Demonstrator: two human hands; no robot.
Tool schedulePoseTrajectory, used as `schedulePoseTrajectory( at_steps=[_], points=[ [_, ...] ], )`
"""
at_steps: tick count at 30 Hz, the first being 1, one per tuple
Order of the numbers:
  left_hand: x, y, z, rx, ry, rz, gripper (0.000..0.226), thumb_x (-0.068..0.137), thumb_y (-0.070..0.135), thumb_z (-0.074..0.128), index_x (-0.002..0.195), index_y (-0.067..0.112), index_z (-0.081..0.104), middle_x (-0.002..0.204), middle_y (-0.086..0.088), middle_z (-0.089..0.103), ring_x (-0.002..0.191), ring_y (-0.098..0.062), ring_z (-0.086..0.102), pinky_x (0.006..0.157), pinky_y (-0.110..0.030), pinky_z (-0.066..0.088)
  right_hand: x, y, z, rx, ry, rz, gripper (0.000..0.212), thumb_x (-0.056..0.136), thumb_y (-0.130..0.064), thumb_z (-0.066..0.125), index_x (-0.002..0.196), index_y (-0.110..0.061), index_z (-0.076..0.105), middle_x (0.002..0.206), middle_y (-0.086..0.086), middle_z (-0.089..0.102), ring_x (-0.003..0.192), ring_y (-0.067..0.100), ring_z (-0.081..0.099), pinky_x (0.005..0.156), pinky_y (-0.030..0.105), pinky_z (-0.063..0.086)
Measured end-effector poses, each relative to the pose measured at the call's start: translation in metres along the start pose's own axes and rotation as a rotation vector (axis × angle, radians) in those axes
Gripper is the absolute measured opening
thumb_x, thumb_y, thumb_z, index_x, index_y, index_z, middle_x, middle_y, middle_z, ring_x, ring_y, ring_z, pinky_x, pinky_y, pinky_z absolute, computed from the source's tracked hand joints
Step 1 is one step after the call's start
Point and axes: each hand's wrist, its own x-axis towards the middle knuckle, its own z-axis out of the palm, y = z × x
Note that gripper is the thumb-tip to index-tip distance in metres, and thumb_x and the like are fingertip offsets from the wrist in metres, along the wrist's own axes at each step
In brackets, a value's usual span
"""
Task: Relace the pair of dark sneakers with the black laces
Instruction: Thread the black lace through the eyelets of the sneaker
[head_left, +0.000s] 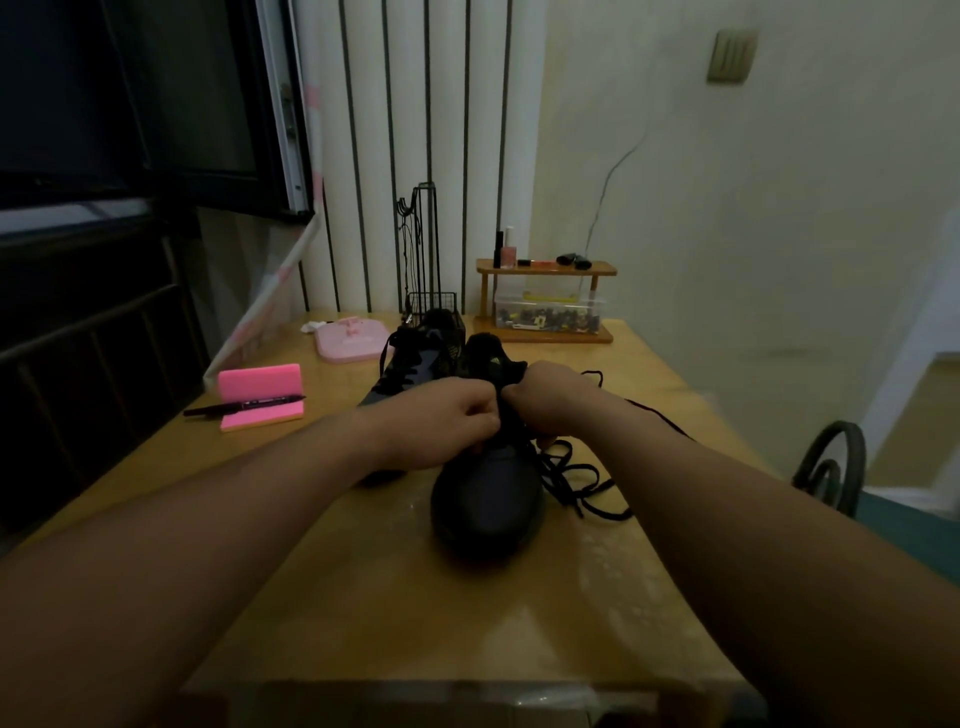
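Two dark sneakers sit on the wooden table (322, 582), and both hands meet over the nearer one. At the far left a dark window (130, 93) stands behind the table edge. On the table's left part lies a pink pad (258, 395) with its back flap raised, and a black marker (244, 406) rests across its front. Further back lies a flat pink object (353, 339), too dim to identify. Beside it rises a black wire rack (428, 280), against the striped wall.

The far sneaker (410, 364) lies just in front of the rack, laced, its toe pointing toward the person and partly hidden by the left forearm. The left hand (441, 421) is tightly curled, knuckles up, gripping the near sneaker (488, 499) at its throat; its fingertips are hidden in the dark upper. This sneaker stands at the table's centre, toe toward the person, touching the far sneaker's side. The right hand (545, 405) is also curled, thumb against fingers, pinching the black lace (576, 478) right where it leaves the shoe, just beside the left hand. The rest of the lace lies in loose loops on the table to the shoe's right, one strand trailing toward the table's right edge.

Behind, a small wooden shelf (545, 270) carries bottles, with a clear plastic box (548, 314) beneath it. At the far right shows a curled metal chair back (831, 467).
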Motion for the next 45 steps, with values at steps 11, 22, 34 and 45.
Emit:
schedulePoseTrajectory(
  at_steps=[11, 22, 34, 45],
  points=[
    [0.002, -0.011, -0.008, 0.376, 0.120, -0.220, 0.020, 0.103, 0.032, 0.060, 0.084, 0.033, 0.053, 0.094, 0.003, 0.059, 0.091, -0.021, 0.060, 0.080, -0.040, 0.054, -0.017, -0.005, 0.002, 0.023, 0.051, 0.006, 0.030, 0.106, -0.032, 0.048, 0.085, -0.013, 0.060, 0.089, 0.013, 0.075, 0.075, 0.027, 0.077, 0.079, 0.046, 0.066],
    [0.015, 0.003, -0.012, 0.281, 0.039, -0.233, 0.014, 0.103, 0.022, 0.061, 0.088, 0.023, 0.060, 0.093, -0.004, 0.064, 0.084, -0.018, 0.061, 0.066, -0.029, 0.046, -0.031, 0.005, 0.000, 0.167, 0.037, 0.017, 0.028, 0.107, -0.031, 0.049, 0.085, -0.016, 0.057, 0.091, 0.013, 0.073, 0.083, 0.027, 0.076, 0.081, 0.042, 0.065],
    [0.013, -0.001, -0.021, 0.435, -0.114, -0.271, 0.014, 0.106, 0.028, 0.056, 0.110, 0.017, 0.065, 0.106, -0.008, 0.065, 0.095, -0.023, 0.062, 0.075, -0.031, 0.047, -0.034, -0.001, -0.001, 0.083, 0.019, -0.036, 0.031, 0.108, -0.029, 0.046, 0.089, -0.010, 0.061, 0.094, 0.015, 0.072, 0.082, 0.028, 0.075, 0.080, 0.042, 0.065],
    [-0.016, -0.041, -0.020, 0.256, 0.042, -0.372, 0.025, 0.099, 0.035, 0.063, 0.086, 0.014, 0.062, 0.085, -0.007, 0.061, 0.074, -0.021, 0.056, 0.066, -0.034, 0.042, -0.030, 0.007, -0.007, 0.015, 0.033, 0.000, 0.032, 0.105, -0.031, 0.049, 0.086, -0.010, 0.063, 0.080, 0.009, 0.072, 0.074, 0.024, 0.075, 0.074, 0.038, 0.062]
  ],
)
